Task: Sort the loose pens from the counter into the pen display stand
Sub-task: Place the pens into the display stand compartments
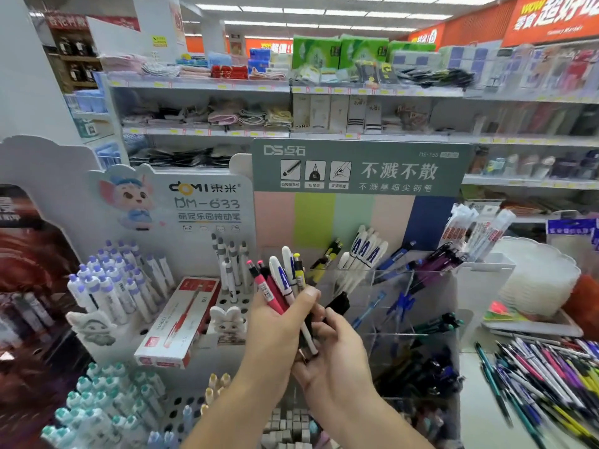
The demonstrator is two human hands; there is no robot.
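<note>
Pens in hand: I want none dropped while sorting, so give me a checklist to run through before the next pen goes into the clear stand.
1. Left hand has a grip on the bundle of pens: ok.
2. Right hand has picked out one pen: cannot tell; its fingers lie against the bundle's lower ends.
3. Clear stand within view in front of the hands: ok.
4. Matching white pens already standing in a compartment: ok.
5. Room left in the stand's compartments: ok, several look part empty.
6. Loose pens still waiting on the counter: ok.
</note>
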